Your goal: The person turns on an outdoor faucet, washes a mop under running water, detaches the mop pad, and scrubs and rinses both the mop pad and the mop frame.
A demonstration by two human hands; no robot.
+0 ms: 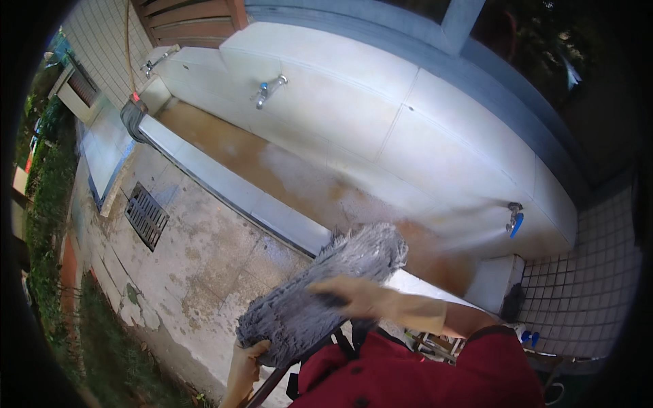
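A wide grey mop head (pixel 326 285) with shaggy, matted fibres lies slantwise before me. Its far end reaches over the front rim of a tiled washing trough (pixel 285 222). At its near lower corner, my left hand (pixel 246 359) grips the edge with the thumb on top. My right hand (pixel 352 298), in a tan rubber glove, rests across the fibres near the middle; its fingers are blurred. A dark pole (pixel 270 385) runs below the mop head beside my left hand. From the right tap (pixel 514 222), with a blue lever, water sprays into the trough.
Two more taps, a middle tap (pixel 262 94) and a far tap (pixel 153 64), stick out from the trough wall. A second mop (pixel 133 120) hangs over the far rim. A drain grate (pixel 146 215) sits in the stained paving. Plants (pixel 46 204) line the left.
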